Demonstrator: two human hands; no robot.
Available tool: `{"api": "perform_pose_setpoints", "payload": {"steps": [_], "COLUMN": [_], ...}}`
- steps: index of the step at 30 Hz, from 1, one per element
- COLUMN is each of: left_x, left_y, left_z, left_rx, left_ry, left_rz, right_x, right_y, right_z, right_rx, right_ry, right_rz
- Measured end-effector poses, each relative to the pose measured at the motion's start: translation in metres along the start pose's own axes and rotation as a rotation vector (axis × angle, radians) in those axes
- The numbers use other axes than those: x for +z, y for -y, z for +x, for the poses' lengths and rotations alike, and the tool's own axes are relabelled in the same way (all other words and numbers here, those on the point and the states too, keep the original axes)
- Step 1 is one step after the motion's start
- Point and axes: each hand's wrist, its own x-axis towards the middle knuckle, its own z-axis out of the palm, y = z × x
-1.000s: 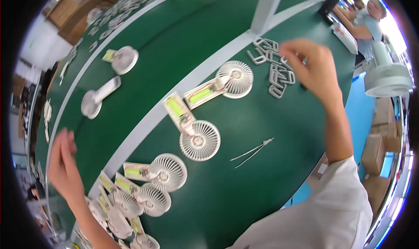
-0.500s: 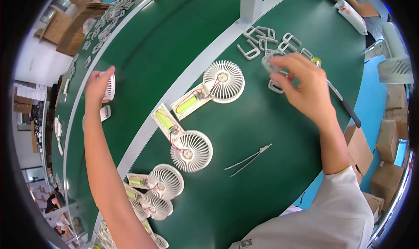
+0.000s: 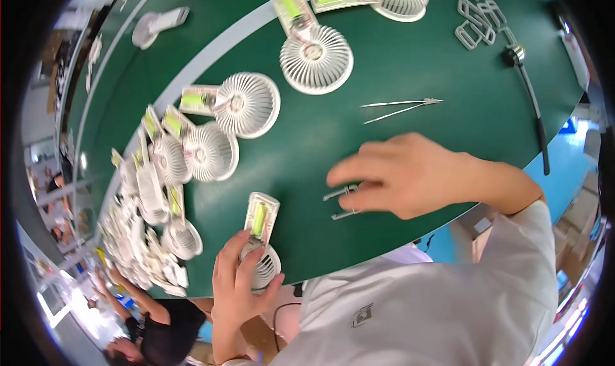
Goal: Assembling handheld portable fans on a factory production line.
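My left hand [image 3: 240, 279] is closed around the round grille end of a white handheld-fan half [image 3: 272, 263] near the table's front edge. The fan half's open handle points away from me, showing a yellow-green battery. To the right, my right hand [image 3: 403, 177], slightly blurred, grips a light grey U-shaped plastic frame [image 3: 339, 196] between thumb and fingers, its two prongs pointing left toward the fan half. Metal tweezers [image 3: 403, 106] lie spread on the green table beyond my right hand. Another open fan half [image 3: 316, 58] with wires and a battery lies farther off.
More fan halves [image 3: 246, 106] line the left, running into a heap of white parts [image 3: 138, 244]. Grey loop frames [image 3: 474, 16] lie at the far right beside a black-handled tool [image 3: 535, 109]. A pale rail [image 3: 218, 49] crosses the table. Another person [image 3: 163, 327] works at lower left.
My left hand has come back from a white grille beyond the rail and now holds a fan half near me. My right hand has brought a frame from the loose frames. The view has shifted.
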Motion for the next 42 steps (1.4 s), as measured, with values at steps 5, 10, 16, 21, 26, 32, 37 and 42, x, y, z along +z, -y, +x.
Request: {"api": "perform_pose_setpoints", "payload": {"steps": [5, 10, 16, 21, 26, 32, 37, 42], "left_x": [0.022, 0.058, 0.071, 0.070, 0.068, 0.068, 0.068, 0.060], "left_y": [-0.005, -0.004, 0.009, 0.012, 0.013, 0.013, 0.015, 0.018], "left_z": [-0.010, -0.007, 0.003, 0.006, 0.010, 0.013, 0.016, 0.019], "left_rx": [0.045, -0.111, 0.069, 0.098, 0.122, 0.136, 0.158, 0.192], "left_ry": [0.026, -0.384, -0.514, -0.521, -0.519, -0.492, -0.507, -0.468], "left_rz": [0.157, -0.047, 0.099, 0.062, 0.046, 0.060, 0.058, 0.047], "right_x": [0.016, 0.021, 0.036, 0.033, 0.036, 0.028, 0.031, 0.052], "right_y": [0.019, 0.023, 0.019, 0.013, 0.017, 0.012, 0.022, 0.035], "right_z": [0.007, 0.020, 0.026, 0.023, 0.022, 0.023, 0.024, 0.031], "right_rx": [0.210, 0.171, 0.155, 0.356, 0.284, 0.296, 0.339, 0.268], "right_ry": [0.168, 0.250, 0.127, 0.139, 0.164, 0.201, 0.203, 0.132], "right_rz": [-0.025, 0.088, 0.186, 0.453, 0.372, 0.467, 0.411, 0.327]}}
